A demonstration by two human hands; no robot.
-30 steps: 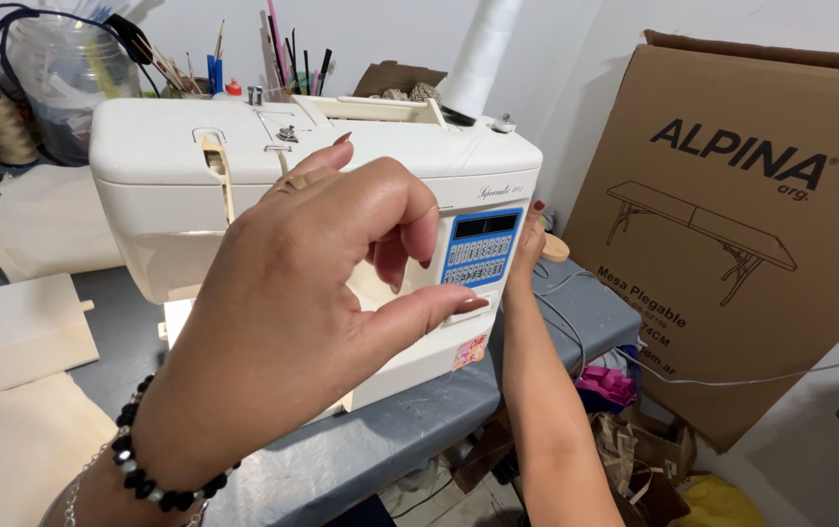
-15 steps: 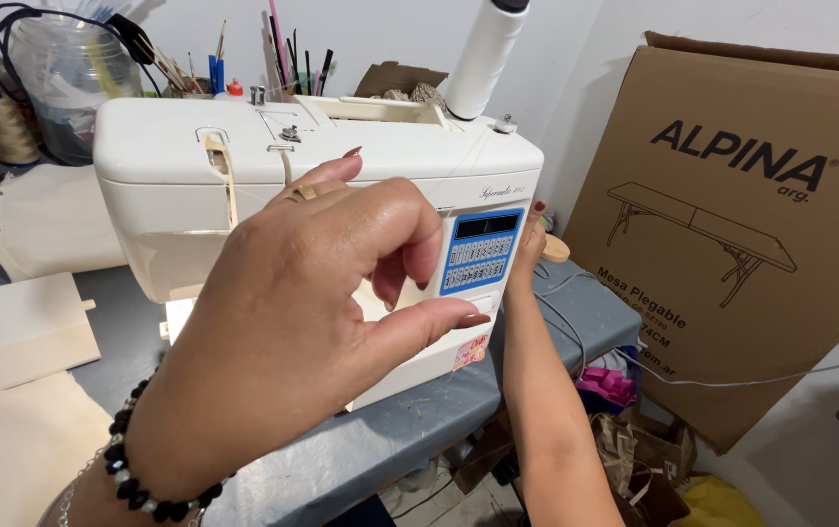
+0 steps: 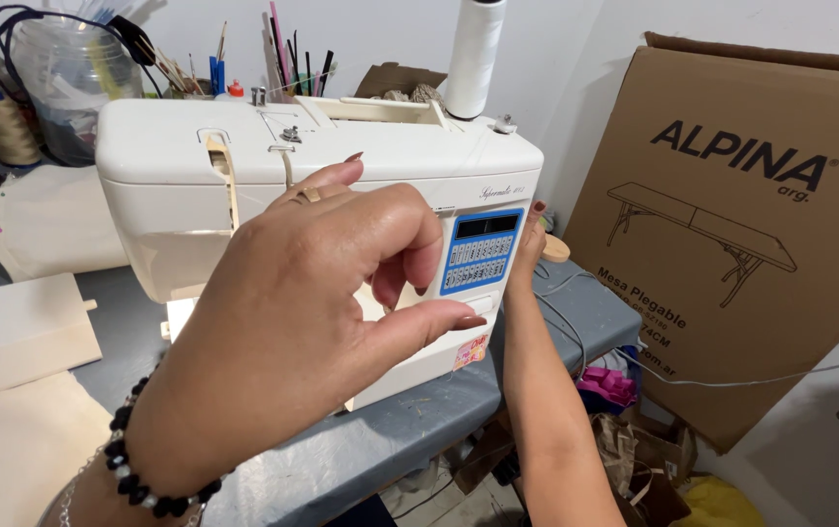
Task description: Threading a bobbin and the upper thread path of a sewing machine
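Sewing machine (image 3: 244, 185) looks heavy, rigid; best gripped underneath. Left hand (image 3: 312, 303) is curled, pinching nothing visible; right hand (image 3: 529, 244) is pressed against its end.

Your left hand (image 3: 312, 293) fills the middle and blocks the front of the sewing machine (image 3: 175, 185): the needle area is completely covered, so you can't tell what sits under it. Whether the thumb and curled fingers pinch anything, a thread perhaps, is too fine to make out. Your right hand (image 3: 529, 239) goes behind the machine's right end; only fingertips and the wrist show, and its grip is hidden. The white thread cone (image 3: 473, 54) is cut off by the top edge. The cardboard box (image 3: 732, 244) runs off the right edge. The bench's (image 3: 361, 449) near end falls below the picture.
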